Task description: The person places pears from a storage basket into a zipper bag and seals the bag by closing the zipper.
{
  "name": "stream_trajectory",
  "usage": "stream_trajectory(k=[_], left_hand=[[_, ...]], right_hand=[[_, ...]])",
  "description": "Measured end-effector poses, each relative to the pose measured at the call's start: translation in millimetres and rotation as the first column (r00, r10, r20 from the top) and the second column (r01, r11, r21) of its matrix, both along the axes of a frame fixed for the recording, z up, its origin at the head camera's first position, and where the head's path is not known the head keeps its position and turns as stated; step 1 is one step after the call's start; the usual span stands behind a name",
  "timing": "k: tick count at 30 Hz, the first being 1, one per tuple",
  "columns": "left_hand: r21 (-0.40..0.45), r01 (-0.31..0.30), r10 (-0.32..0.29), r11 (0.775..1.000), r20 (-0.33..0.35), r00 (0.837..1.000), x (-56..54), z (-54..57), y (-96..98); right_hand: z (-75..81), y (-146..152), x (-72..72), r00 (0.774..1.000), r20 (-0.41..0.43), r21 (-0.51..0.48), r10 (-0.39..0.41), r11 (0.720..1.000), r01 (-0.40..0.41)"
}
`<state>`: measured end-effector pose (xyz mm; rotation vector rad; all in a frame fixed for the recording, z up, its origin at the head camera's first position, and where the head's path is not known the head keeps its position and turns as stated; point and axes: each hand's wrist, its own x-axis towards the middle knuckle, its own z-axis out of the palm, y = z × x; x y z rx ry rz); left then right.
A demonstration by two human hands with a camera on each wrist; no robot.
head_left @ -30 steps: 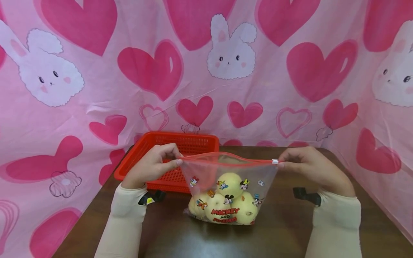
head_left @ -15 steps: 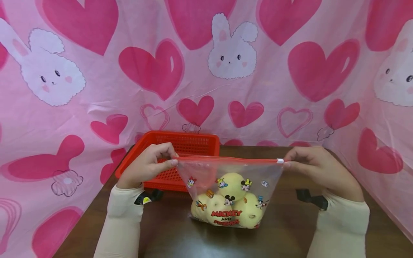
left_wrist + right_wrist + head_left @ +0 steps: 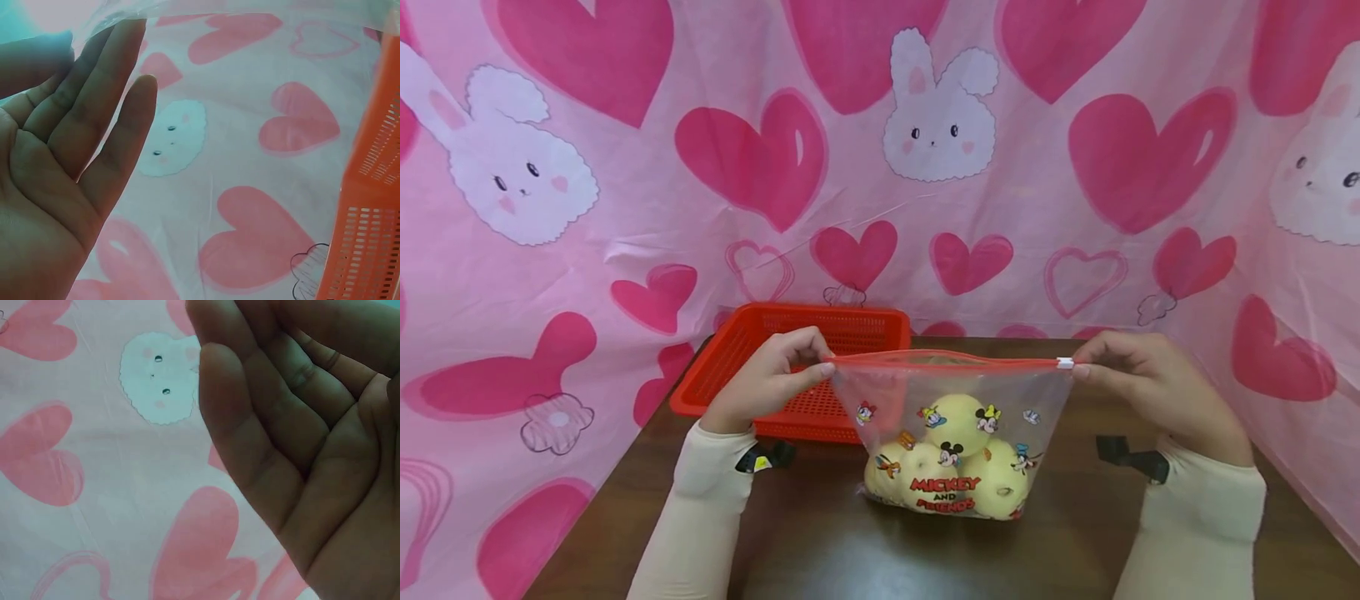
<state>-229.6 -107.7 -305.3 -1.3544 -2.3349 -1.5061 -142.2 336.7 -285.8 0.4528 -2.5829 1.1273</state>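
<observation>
A clear zip bag with a red zip strip and cartoon prints hangs between both hands in the head view. Several round pale-yellow fruits fill its lower part. The left hand pinches the strip's left corner between thumb and fingers. At the other corner the right hand pinches the strip's end, right beside the white slider. The strip's two edges bow apart near the middle. In the left wrist view, a fold of clear plastic shows above the fingers; the right wrist view shows the palm and fingers, with the bag out of sight.
Behind the left hand, a red perforated plastic basket stands at the back left of the brown wooden table. A pink cloth printed with hearts and rabbits hangs around the back and sides.
Both hands and the bag have shifted rightward. The strip was pulled straight half a second ago and now bows apart in the middle. The hands keep hold of the same corners.
</observation>
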Motion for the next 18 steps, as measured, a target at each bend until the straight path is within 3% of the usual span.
stream_trajectory(k=[5, 12, 15, 18], left_hand=[[-0.035, -0.02, 0.021, 0.999, 0.033, 0.999, 3.0, 1.6, 8.3], [-0.159, -0.034, 0.047, 0.987, 0.08, 0.996, 15.5, 16.4, 16.3], [-0.219, -0.017, 0.037, 0.976, 0.087, 0.996, 11.9, 10.8, 17.7], [-0.203, -0.006, 0.02, 0.979, 0.064, 0.998, 6.9, -0.5, 18.8]], right_hand=[[0.0, 3, -2.2, 0.999, -0.026, -0.004, 0.036, 0.999, -0.036], [2.1, -2, -5.4, 0.994, -0.04, -0.065, 0.098, 0.993, -0.1], [2.2, -3, -4.2, 0.991, -0.069, -0.081, 0.117, 0.989, -0.122], [1.8, -4, -2.2, 0.983, -0.136, -0.092, 0.121, 0.987, -0.134]])
